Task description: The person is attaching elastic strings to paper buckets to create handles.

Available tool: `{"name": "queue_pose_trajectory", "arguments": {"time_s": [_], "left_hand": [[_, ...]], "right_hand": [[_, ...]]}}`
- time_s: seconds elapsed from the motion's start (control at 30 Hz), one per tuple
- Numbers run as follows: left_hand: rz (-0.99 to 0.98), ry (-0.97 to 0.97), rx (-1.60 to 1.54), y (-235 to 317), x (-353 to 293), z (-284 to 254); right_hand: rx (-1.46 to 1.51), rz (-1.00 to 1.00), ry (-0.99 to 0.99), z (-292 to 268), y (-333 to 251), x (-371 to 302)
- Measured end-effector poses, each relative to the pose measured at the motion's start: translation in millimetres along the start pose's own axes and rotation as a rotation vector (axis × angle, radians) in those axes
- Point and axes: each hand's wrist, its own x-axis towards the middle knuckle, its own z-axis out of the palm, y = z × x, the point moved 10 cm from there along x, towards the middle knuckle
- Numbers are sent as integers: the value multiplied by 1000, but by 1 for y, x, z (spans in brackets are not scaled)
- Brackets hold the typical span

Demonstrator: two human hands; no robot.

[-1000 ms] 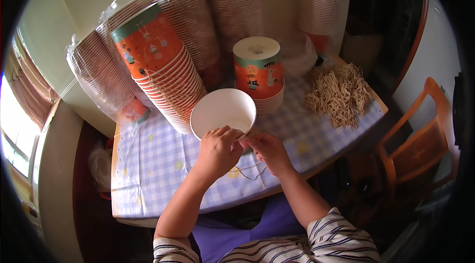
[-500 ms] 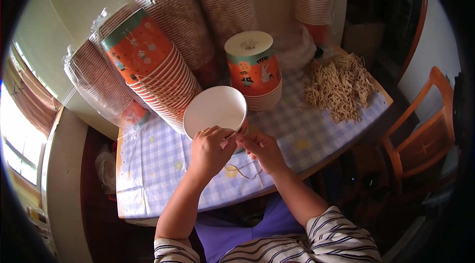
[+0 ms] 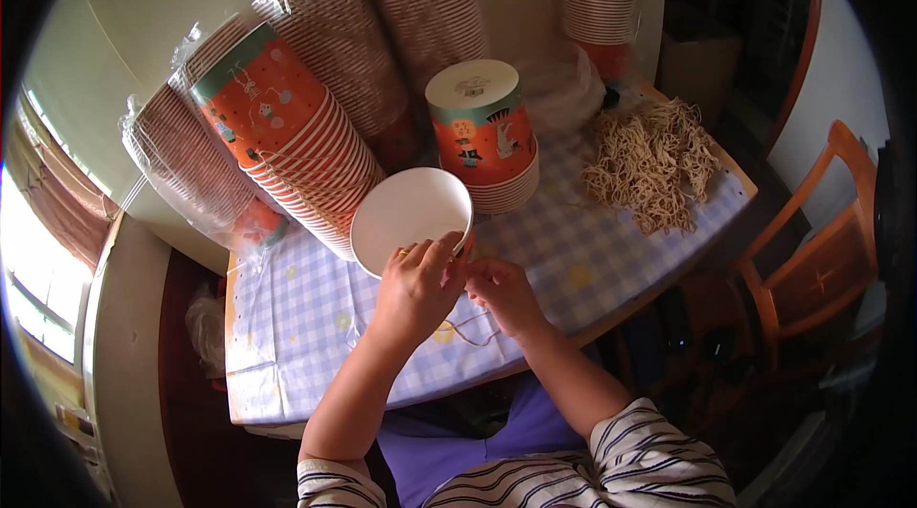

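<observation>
A white-lined paper bucket (image 3: 406, 210) lies tilted near the middle of the table, its mouth toward me. My left hand (image 3: 416, 286) is closed on its near right rim, the fingers reaching over the edge inside. Right beside it, my right hand (image 3: 504, 298) is closed in a pinch at the bucket's outer side. A thin tan string (image 3: 470, 338) hangs in a loop below the two hands and seems to run up into the right fingertips. The fingertips themselves are partly hidden where the hands meet.
Behind the bucket stands an upside-down stack of orange and green buckets (image 3: 480, 140). A taller stack (image 3: 296, 140) leans at left, with plastic-wrapped stacks (image 3: 330, 31) behind. A heap of tan strings (image 3: 651, 164) lies at right on the checked tablecloth (image 3: 306, 346). A wooden chair (image 3: 812, 241) stands beyond.
My left fingers have reached further over the bucket's rim, and both hands have drawn closer together. The string loop has shifted slightly. The whole view has moved a little.
</observation>
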Motion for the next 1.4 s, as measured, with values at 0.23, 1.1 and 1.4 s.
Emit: {"name": "queue_pose_trajectory", "arguments": {"time_s": [0.23,1.1,1.4], "left_hand": [[69,33,6,2,-2,0],[-20,258,8,-18,-27,-40],[-437,110,-850,-32,-129,41]], "right_hand": [[-74,-26,18,-2,-1,1],[82,89,-7,-6,15,2],[427,312,-433,39,12,-36]]}}
